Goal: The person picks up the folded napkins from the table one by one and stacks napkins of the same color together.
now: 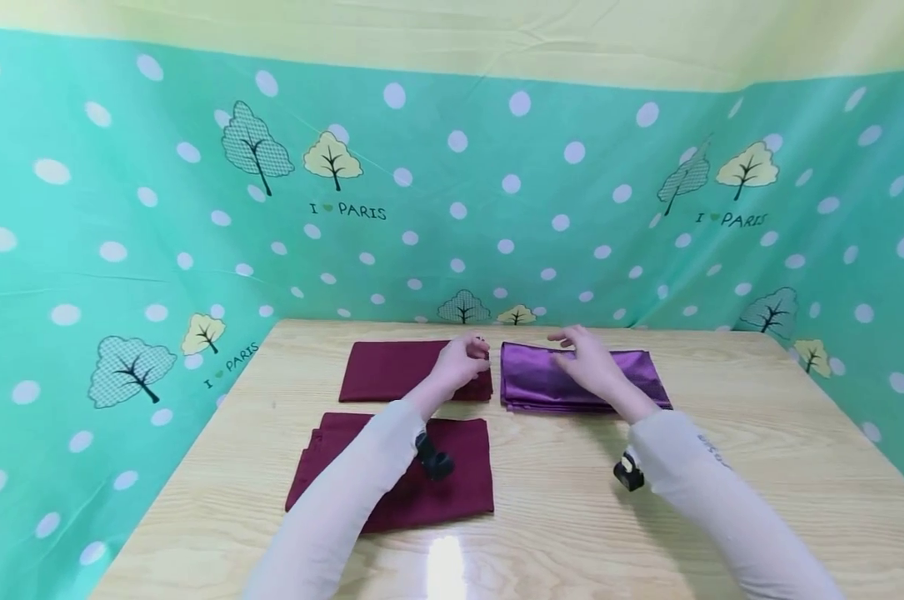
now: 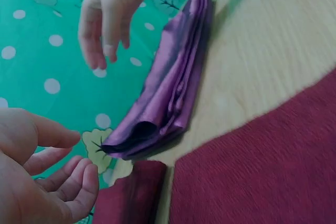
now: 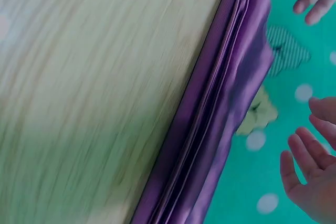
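A folded purple satin cloth (image 1: 530, 379) lies at the back of the table, its layered edges facing the front. Above it hovers my right hand (image 1: 590, 362), fingers loosely bent and holding nothing. My left hand (image 1: 457, 364) is over the right end of a folded maroon cloth (image 1: 392, 371), also with nothing in its fingers. In the left wrist view, the left hand (image 2: 50, 169) shows a gap between thumb and fingers, apart from the purple cloth (image 2: 173, 72). Nearer the front lies a second folded maroon cloth (image 1: 459, 475), partly hidden under the left forearm.
The light wooden table (image 1: 571, 533) holds the three cloths. A green dotted curtain (image 1: 452, 208) with printed trees hangs right behind its back edge and along both sides. Black wrist cameras sit below both cuffs.
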### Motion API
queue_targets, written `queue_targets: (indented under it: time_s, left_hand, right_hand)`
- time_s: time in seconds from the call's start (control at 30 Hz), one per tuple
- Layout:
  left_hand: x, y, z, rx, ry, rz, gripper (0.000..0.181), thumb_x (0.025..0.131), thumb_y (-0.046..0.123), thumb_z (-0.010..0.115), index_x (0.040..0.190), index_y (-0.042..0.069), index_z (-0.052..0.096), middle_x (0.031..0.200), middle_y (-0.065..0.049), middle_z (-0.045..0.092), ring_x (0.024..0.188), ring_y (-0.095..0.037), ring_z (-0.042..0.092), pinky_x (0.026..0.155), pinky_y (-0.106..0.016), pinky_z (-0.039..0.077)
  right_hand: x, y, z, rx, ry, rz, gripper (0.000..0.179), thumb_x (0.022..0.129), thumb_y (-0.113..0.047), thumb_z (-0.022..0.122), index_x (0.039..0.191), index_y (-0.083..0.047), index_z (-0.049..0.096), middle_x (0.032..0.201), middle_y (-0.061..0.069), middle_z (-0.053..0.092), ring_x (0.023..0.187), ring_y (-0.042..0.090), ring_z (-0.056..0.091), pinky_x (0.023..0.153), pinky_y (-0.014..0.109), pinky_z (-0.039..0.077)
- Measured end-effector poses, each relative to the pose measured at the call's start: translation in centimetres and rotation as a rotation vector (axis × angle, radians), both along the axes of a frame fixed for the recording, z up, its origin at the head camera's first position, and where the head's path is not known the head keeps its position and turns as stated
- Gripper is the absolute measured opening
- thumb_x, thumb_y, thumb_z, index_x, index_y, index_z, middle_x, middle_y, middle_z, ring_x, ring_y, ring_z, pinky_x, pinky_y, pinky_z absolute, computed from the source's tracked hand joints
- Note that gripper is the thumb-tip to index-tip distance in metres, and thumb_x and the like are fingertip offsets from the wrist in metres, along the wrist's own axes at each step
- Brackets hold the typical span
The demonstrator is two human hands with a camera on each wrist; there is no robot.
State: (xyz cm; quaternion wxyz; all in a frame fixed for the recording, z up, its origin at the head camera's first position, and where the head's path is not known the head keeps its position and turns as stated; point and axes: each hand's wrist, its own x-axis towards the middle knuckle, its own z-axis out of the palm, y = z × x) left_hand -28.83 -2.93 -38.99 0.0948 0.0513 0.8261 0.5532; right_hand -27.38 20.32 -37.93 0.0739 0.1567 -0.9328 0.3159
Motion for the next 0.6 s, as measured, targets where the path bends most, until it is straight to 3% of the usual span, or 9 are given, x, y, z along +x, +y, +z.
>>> queue_targets:
  time_s: [0.2, 0.47, 0.6]
  left_hand:
    - [1.1, -1.8, -0.2, -0.079, -0.001, -0.049, 0.028, 0.085, 0.006, 0.061, 0.113, 0.005, 0.058, 0.108, -0.011, 0.060, 0.087, -0.020, 0.059, 0.072, -0.030, 0.050]
    - [2.2, -4.4, 0.2, -0.149, 0.057, -0.097, 0.028, 0.084, 0.008, 0.062, 0.111, 0.003, 0.059, 0.104, -0.011, 0.061, 0.086, -0.018, 0.058, 0.072, -0.031, 0.048]
    - [2.6, -5.6, 0.2, -0.229, 0.112, -0.130, 0.028, 0.083, 0.008, 0.063, 0.109, 0.003, 0.059, 0.098, -0.008, 0.062, 0.085, -0.018, 0.058, 0.072, -0.030, 0.047]
  right_hand:
    - [0.9, -2.6, -0.1, 0.005, -0.008, 0.118, 0.035, 0.084, -0.012, 0.062, 0.116, 0.000, 0.055, 0.114, 0.019, 0.054, 0.098, 0.033, 0.057, 0.081, 0.044, 0.048]
    - [2.2, -5.0, -0.3, 0.008, -0.041, 0.232, 0.032, 0.083, -0.010, 0.064, 0.112, 0.001, 0.057, 0.109, 0.014, 0.060, 0.096, 0.026, 0.059, 0.085, 0.040, 0.046]
    - [2.7, -5.9, -0.5, 0.017, -0.032, 0.269, 0.030, 0.082, -0.008, 0.064, 0.110, 0.000, 0.058, 0.107, 0.013, 0.060, 0.096, 0.025, 0.058, 0.085, 0.039, 0.045]
